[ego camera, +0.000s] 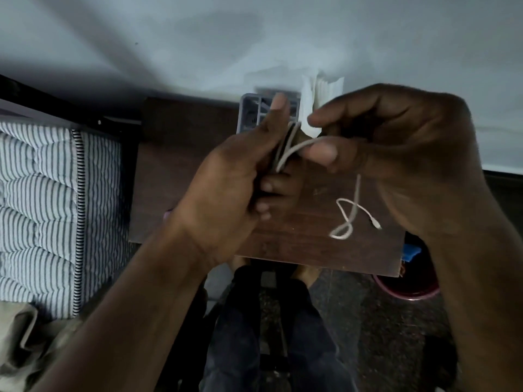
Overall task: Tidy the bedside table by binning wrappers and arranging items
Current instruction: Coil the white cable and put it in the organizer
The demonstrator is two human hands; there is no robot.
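Note:
Both hands are raised over the dark wooden bedside table. My left hand grips several coiled loops of a white charging cable. My right hand pinches the same cable between thumb and forefinger just right of the coil. The cable's free end hangs below my right hand and lies in a loop on the table, its small connector near the front right edge. A grey plastic holder and a folded white tissue stand at the back of the table, partly hidden by my hands.
A striped mattress lies to the left of the table. A dark red bin sits on the floor under the table's right front corner, with something blue in it. A white wall runs behind. My legs show below the table edge.

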